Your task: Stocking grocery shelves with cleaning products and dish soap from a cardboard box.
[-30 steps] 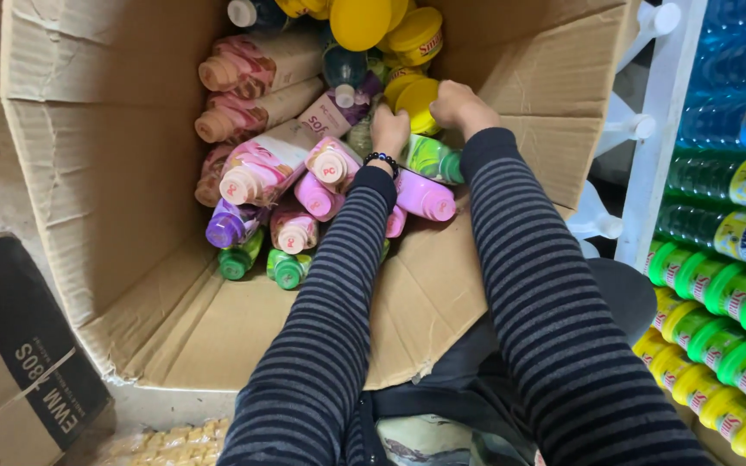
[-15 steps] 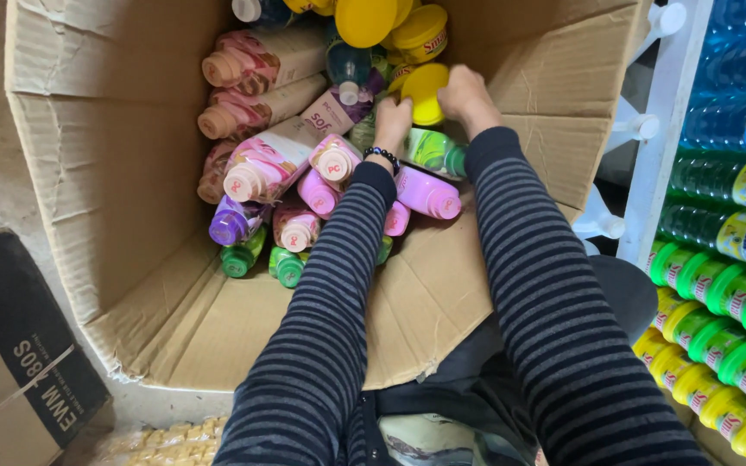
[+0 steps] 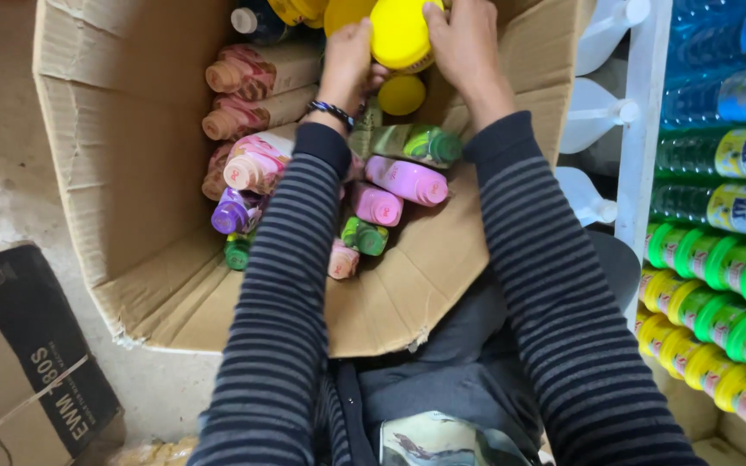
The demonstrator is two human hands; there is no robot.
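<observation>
Both hands' grip (image 3: 407,43) around yellow-capped bottle (image 3: 401,34), over cardboard box (image 3: 131,173) beside shelves (image 3: 641,129).

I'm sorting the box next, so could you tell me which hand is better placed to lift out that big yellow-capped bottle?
Probably the right hand: it wraps the yellow cap from the side, while the left hand only touches its edge.
</observation>
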